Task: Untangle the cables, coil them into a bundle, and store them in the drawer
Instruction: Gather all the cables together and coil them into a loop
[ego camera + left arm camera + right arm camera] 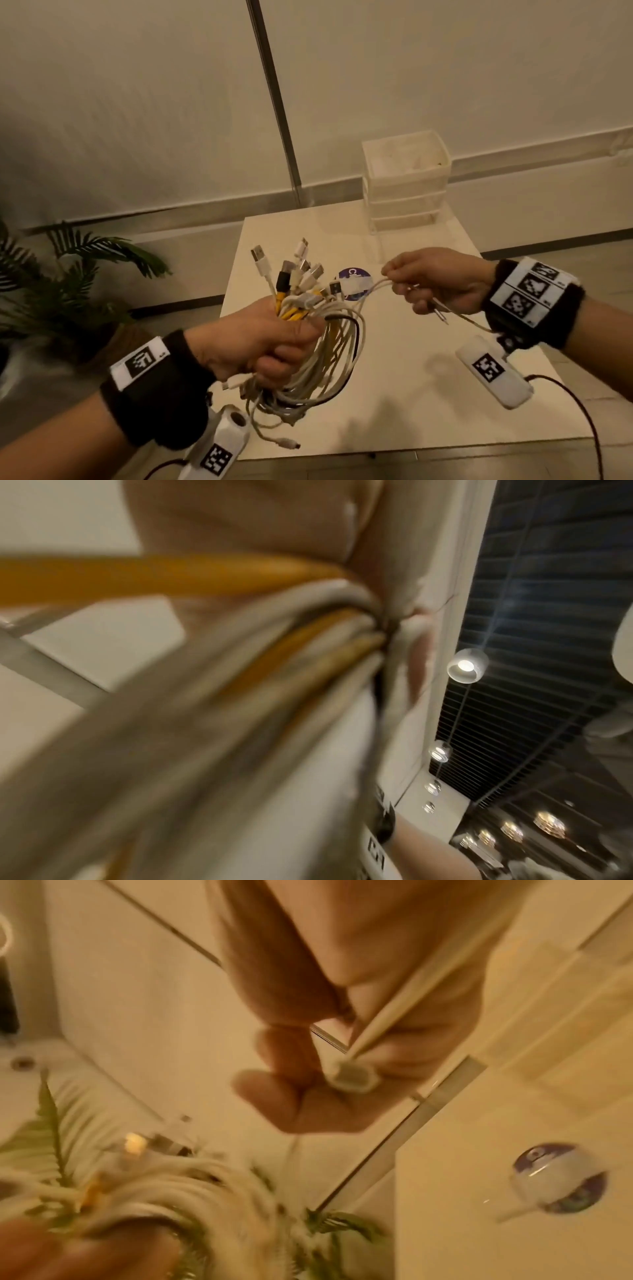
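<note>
Cables (pixel 322 346) sit bundled in the left hand's (pixel 260 342) fist; the right hand (pixel 435 281) pinches one white cable (pixel 371 288) above the table (pixel 428 377).

We see the cable bundle (pixel 318 342): mostly white strands, some yellow, one black; plugs white w/ silver tips, one black. Single cable (pixel 371 289) white. Table (pixel 428 394) cream-white; at its far right corner, drawer unit (pixel 406 186) off-white. Round sticker (pixel 356 282) near table centre: purple w/ white lettering. Wristbands (pixel 154 383) black, w/ b/w square-pattern tags. Plant (pixel 68 274) dark green.
</note>
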### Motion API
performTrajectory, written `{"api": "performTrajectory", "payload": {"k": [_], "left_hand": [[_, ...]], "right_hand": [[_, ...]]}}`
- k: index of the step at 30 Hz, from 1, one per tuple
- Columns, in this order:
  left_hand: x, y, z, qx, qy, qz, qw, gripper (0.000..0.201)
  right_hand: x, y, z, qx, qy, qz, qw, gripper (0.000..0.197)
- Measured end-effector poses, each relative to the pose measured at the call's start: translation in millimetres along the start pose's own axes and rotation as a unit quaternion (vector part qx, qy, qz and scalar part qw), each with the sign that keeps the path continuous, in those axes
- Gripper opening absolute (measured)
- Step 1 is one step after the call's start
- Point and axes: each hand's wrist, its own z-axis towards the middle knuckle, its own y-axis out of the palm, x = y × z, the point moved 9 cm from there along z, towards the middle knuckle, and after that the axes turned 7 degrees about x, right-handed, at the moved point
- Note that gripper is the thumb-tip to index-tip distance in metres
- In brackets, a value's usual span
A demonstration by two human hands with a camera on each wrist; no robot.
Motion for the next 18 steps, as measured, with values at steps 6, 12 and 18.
{"api": "performTrajectory", "payload": {"k": [6, 12, 18], "left_hand": [[-18, -32, 16, 0.291, 0.019, 0.014, 0.956, 0.02], [-20, -36, 32, 0.437, 0.135, -0.092, 0.884, 0.024], [-28, -43, 46, 0.474, 0.184, -0.241, 0.827, 0.028]], "right_hand": [[-24, 47, -27, -0.057, -0.031, 0.248, 0.966, 0.029], [-41, 75, -46, 0.029, -0.192, -0.014, 0.981, 0.034], [-51, 85, -50, 0.132, -0.307, -0.22, 0.916, 0.034]]}}
